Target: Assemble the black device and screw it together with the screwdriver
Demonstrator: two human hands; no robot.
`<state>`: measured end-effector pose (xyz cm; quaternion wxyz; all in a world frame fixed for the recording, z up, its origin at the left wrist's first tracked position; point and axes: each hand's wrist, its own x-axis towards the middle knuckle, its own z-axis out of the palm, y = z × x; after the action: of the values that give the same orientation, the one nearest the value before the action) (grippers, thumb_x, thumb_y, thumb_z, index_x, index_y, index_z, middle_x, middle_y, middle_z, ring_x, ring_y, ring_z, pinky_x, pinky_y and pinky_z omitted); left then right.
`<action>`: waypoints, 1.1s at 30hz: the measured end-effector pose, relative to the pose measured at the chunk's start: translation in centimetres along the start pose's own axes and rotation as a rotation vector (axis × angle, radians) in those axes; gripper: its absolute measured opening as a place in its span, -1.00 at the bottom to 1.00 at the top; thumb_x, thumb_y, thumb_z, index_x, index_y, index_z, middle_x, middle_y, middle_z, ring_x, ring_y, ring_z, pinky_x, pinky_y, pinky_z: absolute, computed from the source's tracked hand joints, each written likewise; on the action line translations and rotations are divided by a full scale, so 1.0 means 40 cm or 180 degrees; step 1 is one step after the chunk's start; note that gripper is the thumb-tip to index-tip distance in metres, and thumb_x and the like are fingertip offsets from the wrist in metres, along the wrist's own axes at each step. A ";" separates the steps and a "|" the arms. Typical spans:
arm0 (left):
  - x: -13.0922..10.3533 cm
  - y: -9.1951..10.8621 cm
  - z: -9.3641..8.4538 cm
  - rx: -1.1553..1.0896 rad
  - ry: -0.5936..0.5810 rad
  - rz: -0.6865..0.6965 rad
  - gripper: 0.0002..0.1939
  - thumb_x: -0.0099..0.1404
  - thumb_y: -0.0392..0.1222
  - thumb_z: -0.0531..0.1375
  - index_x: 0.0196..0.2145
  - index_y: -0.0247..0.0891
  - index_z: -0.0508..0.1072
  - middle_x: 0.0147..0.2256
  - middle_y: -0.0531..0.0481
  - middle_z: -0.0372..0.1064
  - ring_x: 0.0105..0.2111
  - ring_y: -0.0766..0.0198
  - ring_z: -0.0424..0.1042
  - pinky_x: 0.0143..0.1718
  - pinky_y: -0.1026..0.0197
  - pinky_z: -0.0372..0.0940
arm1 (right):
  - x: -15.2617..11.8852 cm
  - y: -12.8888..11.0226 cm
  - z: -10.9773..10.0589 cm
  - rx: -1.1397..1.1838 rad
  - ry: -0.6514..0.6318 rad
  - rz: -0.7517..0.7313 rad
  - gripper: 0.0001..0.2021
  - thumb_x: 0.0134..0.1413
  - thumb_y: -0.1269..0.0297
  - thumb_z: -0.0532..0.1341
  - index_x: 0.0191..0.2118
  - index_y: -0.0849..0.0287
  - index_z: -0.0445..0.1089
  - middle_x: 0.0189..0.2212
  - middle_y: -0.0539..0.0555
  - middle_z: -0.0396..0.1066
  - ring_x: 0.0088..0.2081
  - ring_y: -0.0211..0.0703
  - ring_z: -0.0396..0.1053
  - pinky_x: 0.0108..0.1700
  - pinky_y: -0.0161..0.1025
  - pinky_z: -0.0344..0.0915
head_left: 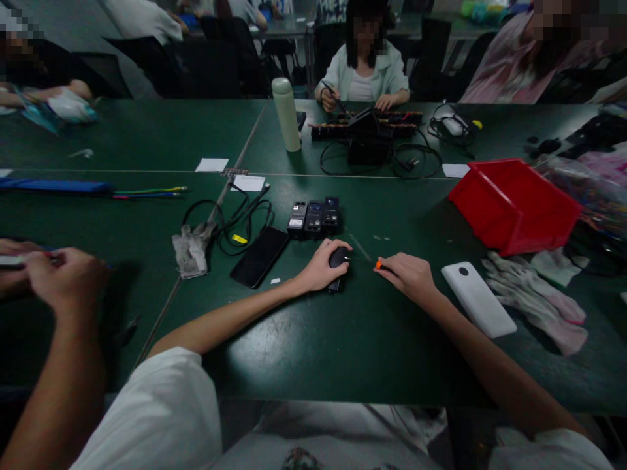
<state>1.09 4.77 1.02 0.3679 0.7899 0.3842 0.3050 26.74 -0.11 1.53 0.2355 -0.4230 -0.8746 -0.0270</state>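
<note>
Near the middle of the green table, my left hand [323,266] is closed around a small black device [337,257]. A shiny metal bit shows at its right side, beside my fingertips, and its lower end points toward me. A short gap to the right, my right hand [406,275] pinches a small orange piece [379,264]; its full shape is hidden by the fingers. Just beyond my left hand, three black box-shaped modules [314,219] with labels stand side by side. A black smartphone [259,257] lies to the left of that hand.
Right of my right hand are a white power bank [477,299], work gloves [539,300] and a red bin [519,209]. Black cables [245,219] and a grey glove [192,250] lie left. A green bottle [287,114] stands farther back. Co-workers sit opposite; another person's hands [63,277] are at left.
</note>
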 end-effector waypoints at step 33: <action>-0.001 0.004 -0.004 0.0018 -0.0019 0.0004 -0.66 0.19 -0.24 0.17 -0.05 -0.20 0.35 -0.16 -0.03 0.25 -0.11 0.20 0.28 0.02 0.13 0.20 | -0.010 0.006 0.010 0.0231 -0.0125 0.0207 -0.76 0.25 0.20 0.13 -0.14 0.23 0.45 -0.32 0.15 0.51 -0.35 -0.15 0.44 -0.30 -0.24 0.30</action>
<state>1.02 4.71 1.24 0.3667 0.7921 0.3835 0.3018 26.98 -0.16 0.95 0.2343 -0.4428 -0.8652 0.0207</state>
